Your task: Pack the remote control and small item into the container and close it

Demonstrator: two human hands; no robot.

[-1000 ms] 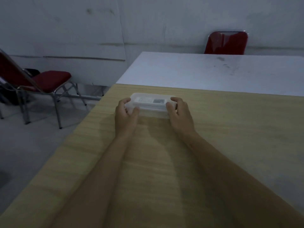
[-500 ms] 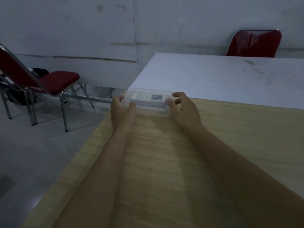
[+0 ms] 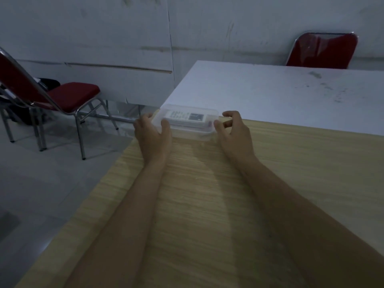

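While the container [image 3: 187, 122] sits lidded at the bench's [image 3: 207, 204] far left corner, long axis crosswise, remote control [image 3: 186, 117] inside, your left hand [image 3: 152, 136] grips its left end; your right hand [image 3: 234, 134] hovers half-open, barely touching the right end.

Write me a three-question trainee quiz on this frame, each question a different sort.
1. True or false: the remote control lies inside the clear container with the lid on.
2. Multiple choice: where does the container sit? A) middle of the white table B) far left corner of the wooden table C) on the red chair
3. Fill in: the left hand grips the container's left end, while the right hand has its fingers ____ beside the right end.

Key: 1 true; 2 B; 3 spread open. Whether the right thumb touches the container cannot be told.
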